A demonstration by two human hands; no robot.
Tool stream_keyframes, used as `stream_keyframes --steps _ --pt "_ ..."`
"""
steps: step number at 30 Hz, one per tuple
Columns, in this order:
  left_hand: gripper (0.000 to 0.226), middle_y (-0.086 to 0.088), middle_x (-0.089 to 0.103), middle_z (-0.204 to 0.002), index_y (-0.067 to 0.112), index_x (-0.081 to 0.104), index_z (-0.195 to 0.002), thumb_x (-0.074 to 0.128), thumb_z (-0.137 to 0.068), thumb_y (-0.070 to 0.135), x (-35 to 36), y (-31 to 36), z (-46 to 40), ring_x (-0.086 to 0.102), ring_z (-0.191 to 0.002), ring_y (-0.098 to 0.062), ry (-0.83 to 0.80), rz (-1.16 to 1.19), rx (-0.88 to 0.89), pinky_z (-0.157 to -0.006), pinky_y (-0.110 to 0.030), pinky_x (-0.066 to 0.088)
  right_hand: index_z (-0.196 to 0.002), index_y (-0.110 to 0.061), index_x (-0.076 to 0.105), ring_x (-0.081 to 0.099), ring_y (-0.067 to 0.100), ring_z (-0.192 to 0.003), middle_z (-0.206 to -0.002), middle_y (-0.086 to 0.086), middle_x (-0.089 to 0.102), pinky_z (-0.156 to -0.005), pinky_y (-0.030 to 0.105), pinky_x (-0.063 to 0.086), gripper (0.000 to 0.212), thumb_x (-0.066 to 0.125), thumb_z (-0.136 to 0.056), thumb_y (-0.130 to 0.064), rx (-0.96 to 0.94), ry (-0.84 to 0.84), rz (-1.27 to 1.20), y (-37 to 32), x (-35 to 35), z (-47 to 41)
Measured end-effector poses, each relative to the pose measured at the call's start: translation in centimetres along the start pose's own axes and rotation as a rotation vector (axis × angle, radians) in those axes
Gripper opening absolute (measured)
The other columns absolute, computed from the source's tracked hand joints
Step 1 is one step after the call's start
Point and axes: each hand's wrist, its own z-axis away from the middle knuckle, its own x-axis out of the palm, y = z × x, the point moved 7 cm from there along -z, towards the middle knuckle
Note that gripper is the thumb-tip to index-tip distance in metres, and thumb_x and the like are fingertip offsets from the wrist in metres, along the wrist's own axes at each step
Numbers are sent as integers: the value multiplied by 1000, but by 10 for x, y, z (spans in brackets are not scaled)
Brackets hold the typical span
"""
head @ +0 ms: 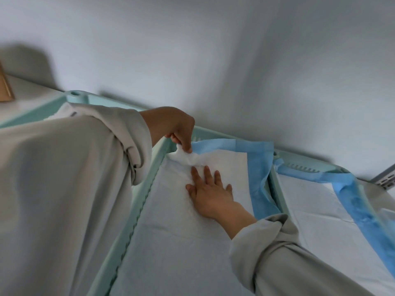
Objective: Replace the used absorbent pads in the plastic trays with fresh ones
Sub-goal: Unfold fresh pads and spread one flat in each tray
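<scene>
The left hand pinches the bunched far-left corner of the white, blue-edged absorbent pad between thumb and fingertips, at about 11 o'clock in the pale green plastic tray. The right hand lies flat and fully spread, pressing the pad's middle. At 3 o'clock, a second tray holds another pad.

Matt paper-like pad in smooth plastic tray.
</scene>
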Motion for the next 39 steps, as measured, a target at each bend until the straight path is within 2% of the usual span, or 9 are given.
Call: stream_keyframes --steps 3,10,15,19,24,28,32,35,39 --pt "17 -2 49 -65 11 64 -89 72 -80 23 9 11 1 41 -54 -15 -29 -121 66 -35 -12 32 -149 -35 -13 -15 28 -146 -158 -2 -20 -116 59 1 59 13 -99 -52 5 1 2 -1 -2 1" --pt "24 7 51 -77 23 46 -68 67 -78 26 3 47 16 52 -81 -17 229 -297 431 -71 -25 37 -149 -36 -13 -15 28 -146 -158 -2 -20 -116 59 0 58 12 -99 -53 3 -1 -5 0 0 0" --pt "19 11 54 -82 25 52 -93 64 -84 36 -38 49 28 50 -98 -16 626 -574 340 -85 -30 32 -149 -37 -13 -16 27 -146 -158 -3 -21 -116 58 -1 58 13 -99 -53 3 3 -9 1 0 0" --pt "25 -7 57 -110 18 51 -112 55 -89 12 -67 36 49 54 -105 -29 992 -302 144 -77 -36 41 -149 -38 -12 -16 26 -146 -158 -3 -21 -116 58 -1 58 13 -99 -52 11 -1 -10 2 1 -1" --pt "26 -9 61 -118 13 57 -117 43 -97 20 24 42 23 59 -105 -27 461 -170 148 -82 -35 47 -149 -37 -11 -16 26 -146 -158 -2 -20 -116 58 -1 57 12 -99 -52 -4 12 -13 0 0 -1" --pt "53 -17 27 -150 9 29 -145 43 -98 28 87 4 2 32 -138 -32 148 -156 -43 -113 -39 31 -149 -38 -13 -18 25 -146 -158 -3 -21 -115 57 -3 59 8 -97 -56 -22 32 18 3 4 -2" --pt "69 -17 3 -157 12 10 -151 39 -97 42 100 -2 -6 3 -146 -33 119 -75 -73 -120 -43 12 -148 -38 -14 -19 20 -146 -157 -5 -22 -118 49 -5 65 12 -94 -63 -100 29 27 20 -3 -11" --pt "79 -14 -8 -159 17 1 -152 39 -94 53 105 -5 -9 -8 -146 -34 86 -60 -99 -120 -44 3 -151 -27 -12 -17 21 -146 -158 1 -20 -119 44 -5 70 15 -95 -60 134 86 -89 66 -13 -21" --pt "95 -15 4 -157 17 11 -151 50 -81 68 93 9 -10 3 -145 -37 144 -223 -93 -118 -48 17 -152 -13 -7 -11 29 -147 -159 11 -14 -119 44 0 66 22 -101 -44 249 96 -128 76 -26 -29"
